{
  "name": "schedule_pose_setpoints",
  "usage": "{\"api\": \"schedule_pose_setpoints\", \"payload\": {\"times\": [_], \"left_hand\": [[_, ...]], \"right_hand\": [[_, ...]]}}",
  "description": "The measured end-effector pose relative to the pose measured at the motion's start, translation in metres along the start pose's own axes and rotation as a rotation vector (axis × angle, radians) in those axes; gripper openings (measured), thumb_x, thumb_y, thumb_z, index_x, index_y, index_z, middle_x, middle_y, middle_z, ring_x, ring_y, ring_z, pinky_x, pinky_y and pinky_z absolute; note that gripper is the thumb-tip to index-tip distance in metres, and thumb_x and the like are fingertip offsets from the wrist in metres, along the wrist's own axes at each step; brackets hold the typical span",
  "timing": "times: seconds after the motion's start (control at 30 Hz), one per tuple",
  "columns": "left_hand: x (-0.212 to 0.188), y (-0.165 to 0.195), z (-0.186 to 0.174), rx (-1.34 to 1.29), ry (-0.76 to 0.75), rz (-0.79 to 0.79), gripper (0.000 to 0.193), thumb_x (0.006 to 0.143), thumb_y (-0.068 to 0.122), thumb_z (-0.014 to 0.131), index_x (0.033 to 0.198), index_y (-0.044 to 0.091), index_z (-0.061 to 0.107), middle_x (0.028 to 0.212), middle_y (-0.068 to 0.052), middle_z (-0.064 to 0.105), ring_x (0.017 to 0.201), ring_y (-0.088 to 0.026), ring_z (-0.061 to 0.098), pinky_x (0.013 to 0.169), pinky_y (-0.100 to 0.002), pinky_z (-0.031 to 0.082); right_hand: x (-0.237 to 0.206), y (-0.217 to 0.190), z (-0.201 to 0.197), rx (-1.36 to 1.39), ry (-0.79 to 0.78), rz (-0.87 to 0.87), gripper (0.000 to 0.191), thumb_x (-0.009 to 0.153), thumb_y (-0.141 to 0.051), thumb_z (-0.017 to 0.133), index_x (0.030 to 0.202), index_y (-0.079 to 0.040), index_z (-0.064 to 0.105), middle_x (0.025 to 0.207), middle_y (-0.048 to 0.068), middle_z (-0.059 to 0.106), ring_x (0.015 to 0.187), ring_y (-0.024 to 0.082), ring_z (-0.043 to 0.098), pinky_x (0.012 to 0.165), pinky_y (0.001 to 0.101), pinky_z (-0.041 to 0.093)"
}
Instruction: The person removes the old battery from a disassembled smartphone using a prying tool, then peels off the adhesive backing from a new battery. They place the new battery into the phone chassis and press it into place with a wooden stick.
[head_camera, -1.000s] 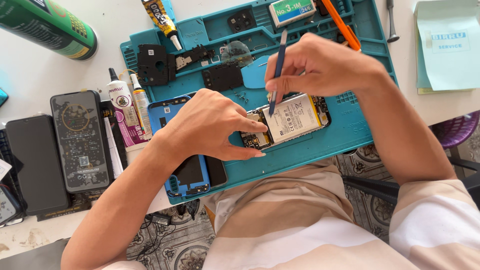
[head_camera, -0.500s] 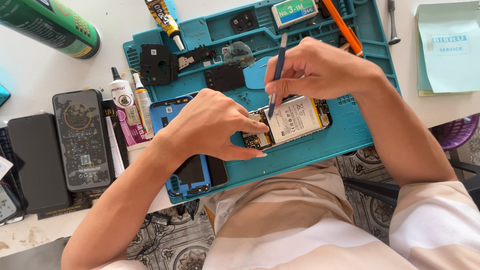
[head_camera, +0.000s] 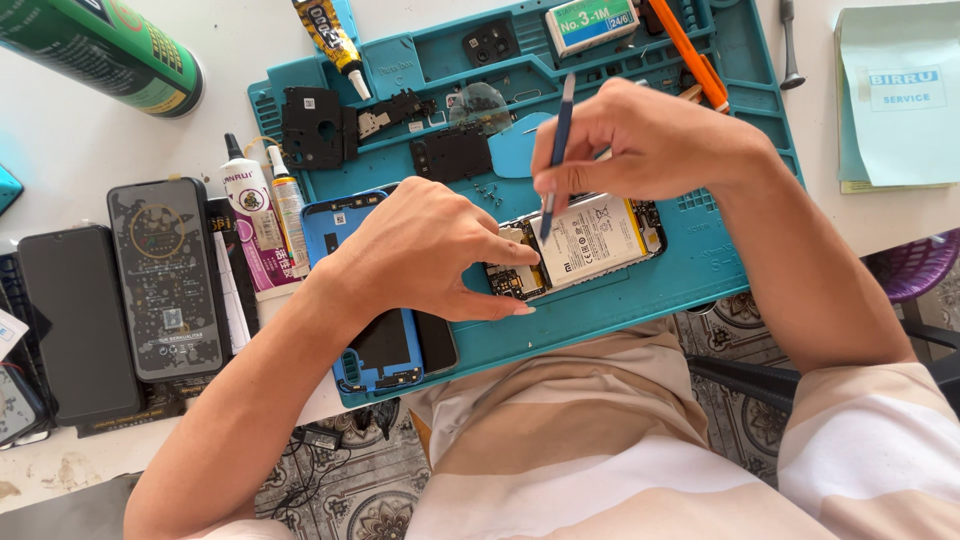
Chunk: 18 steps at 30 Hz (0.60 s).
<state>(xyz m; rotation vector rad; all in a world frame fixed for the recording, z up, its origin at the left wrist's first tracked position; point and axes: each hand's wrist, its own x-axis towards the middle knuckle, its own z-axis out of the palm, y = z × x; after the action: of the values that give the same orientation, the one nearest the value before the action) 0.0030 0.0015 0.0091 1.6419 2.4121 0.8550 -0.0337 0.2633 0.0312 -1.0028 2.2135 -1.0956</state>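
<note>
- Opened phone (head_camera: 585, 245) lies back-side up on the teal mat (head_camera: 640, 300), near the mat's front edge, battery facing the camera – flat so both hands can get at the insides.
- Left hand (head_camera: 425, 250) rests over the phone's left end, forefinger & thumb stretched out along the upper and lower edges, pinning the frame so it can't slide. Not gripping anything, just pressing down.
- Right hand (head_camera: 650, 140) pinches a thin blue tool (head_camera: 557, 150) pen-style between thumb & fingertips, held near upright; the tip meets the phone by the battery's left edge, close to the circuit board. Steep angle looks meant for fine work at one spot.
- Blue back cover (head_camera: 375, 340) sits partly under the left forearm, out of the work zone.
- Black plates (head_camera: 320, 125) and small parts sit in the mat's compartments, prob. to stay sorted.
- Glue tube (head_camera: 330, 35), small bottles (head_camera: 270, 215), spare phones (head_camera: 165, 275) lie on the white counter (head_camera: 100, 150) to the left, within reach.
</note>
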Motion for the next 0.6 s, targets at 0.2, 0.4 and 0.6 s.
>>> {"api": "schedule_pose_setpoints", "payload": {"times": [0.2,0.4,0.6], "left_hand": [[-0.0001,0.0,0.0007,0.003,-0.001,0.001,0.04,0.077,0.055,0.08,0.101,0.023,0.084,0.075,-0.001,0.077,0.057,-0.025,0.067,0.046,-0.036,0.046],[0.0002,-0.0002,0.0007,0.007,-0.001,-0.002,0.041,0.078,0.056,0.08,0.101,0.023,0.084,0.076,-0.002,0.077,0.057,-0.025,0.067,0.046,-0.036,0.046],[0.0,-0.0001,0.0005,0.006,0.003,-0.002,0.041,0.078,0.056,0.08,0.102,0.023,0.084,0.075,-0.002,0.077,0.057,-0.025,0.067,0.046,-0.036,0.047]], "right_hand": [[-0.0002,-0.0043,0.0006,0.042,-0.053,0.141,0.015,0.095,-0.022,0.07,0.096,-0.007,0.072,0.072,0.004,0.076,0.061,0.012,0.076,0.05,0.024,0.054],[-0.0001,-0.0054,0.0002,-0.057,-0.04,0.097,0.015,0.095,-0.022,0.071,0.097,-0.008,0.075,0.068,0.003,0.076,0.051,0.01,0.065,0.044,0.0258,0.045],[-0.0004,-0.0024,-0.0001,-0.053,-0.032,0.039,0.014,0.094,-0.022,0.071,0.098,-0.009,0.073,0.071,0.002,0.077,0.054,0.006,0.067,0.045,0.0244,0.048]]}}
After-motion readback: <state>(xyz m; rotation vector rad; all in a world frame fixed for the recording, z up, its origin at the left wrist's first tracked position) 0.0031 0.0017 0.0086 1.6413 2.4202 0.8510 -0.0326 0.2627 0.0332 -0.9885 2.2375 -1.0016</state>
